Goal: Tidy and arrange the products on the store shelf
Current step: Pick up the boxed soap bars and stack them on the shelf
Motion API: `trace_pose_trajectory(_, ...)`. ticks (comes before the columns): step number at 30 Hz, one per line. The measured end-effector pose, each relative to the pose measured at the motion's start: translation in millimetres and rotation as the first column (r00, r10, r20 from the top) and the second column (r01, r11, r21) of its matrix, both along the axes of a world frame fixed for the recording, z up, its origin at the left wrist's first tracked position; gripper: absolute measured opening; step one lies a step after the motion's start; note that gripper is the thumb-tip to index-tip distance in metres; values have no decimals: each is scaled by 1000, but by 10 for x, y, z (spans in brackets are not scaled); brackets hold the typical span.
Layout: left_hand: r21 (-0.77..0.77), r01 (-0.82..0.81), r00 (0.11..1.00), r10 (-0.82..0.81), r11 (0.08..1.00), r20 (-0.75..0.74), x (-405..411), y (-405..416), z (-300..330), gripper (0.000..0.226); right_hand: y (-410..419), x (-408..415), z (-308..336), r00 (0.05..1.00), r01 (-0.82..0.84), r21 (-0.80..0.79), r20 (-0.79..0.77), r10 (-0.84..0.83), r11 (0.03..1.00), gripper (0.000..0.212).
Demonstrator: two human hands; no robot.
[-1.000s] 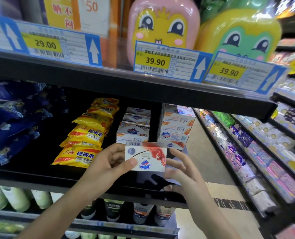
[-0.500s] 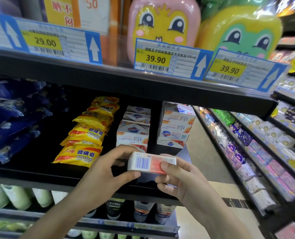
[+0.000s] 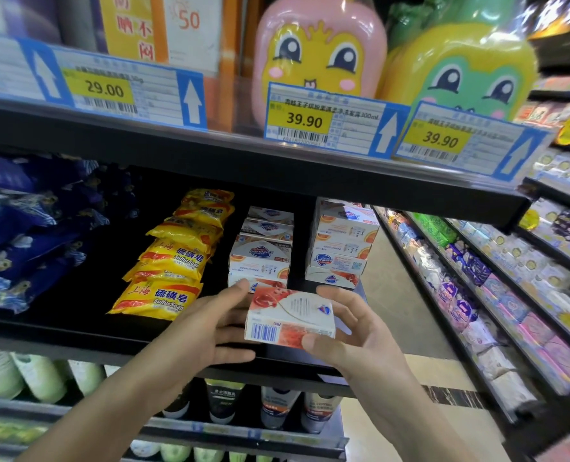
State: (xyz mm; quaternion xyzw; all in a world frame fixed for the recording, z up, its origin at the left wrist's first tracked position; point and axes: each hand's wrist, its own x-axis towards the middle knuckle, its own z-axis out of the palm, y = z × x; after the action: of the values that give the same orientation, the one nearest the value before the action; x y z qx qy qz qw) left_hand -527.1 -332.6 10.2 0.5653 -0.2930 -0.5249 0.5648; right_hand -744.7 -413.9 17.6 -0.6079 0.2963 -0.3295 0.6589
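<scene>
soap box (image 3: 290, 313): white, red swirl, blue barcode | sulfur soap packs (image 3: 157, 296): yellow-orange, blue lettering | shelf (image 3: 77, 331): black | price tags (image 3: 305, 120): yellow, blue-bordered

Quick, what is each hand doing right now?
Left hand: holds the soap box by its left end.
Right hand: grips the same box's right end.

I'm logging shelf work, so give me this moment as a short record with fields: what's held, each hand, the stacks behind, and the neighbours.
held item: soap box, white and red, barcode side facing the camera
left hand: grips the box's left end
right hand: grips the box's right end
behind: two stacks of soap boxes on the black shelf
left neighbours: yellow sulfur soap packs, then blue packs
</scene>
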Motion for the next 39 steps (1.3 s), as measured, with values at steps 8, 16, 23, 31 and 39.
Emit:
trace_pose_trajectory(8,42,141,990,-140,989,-16,-12,62,-47,51,88,-21,-62,996,-71,-162,-63,62,984,59)
trace_pose_trajectory(16,40,148,988,-149,988,35,-26,106,-26,42,123,-15,-62,994,-87,-176,-76,74,981,65)
trace_pose_trajectory(23,-21,155,980,-151,988,131,9,160,21,32,117,55,29,997,26,-19,-74,-28,999,82)
trace_pose_trajectory(31,-171,148,978,-117,974,175,-11,216,21,35,26,101,125,953,164,172,-280,-111,971,74)
trace_pose_trajectory(39,-233,129,970,-73,964,233,-6,215,-41,43,19,75,85,989,-67,363,-100,110,929,37)
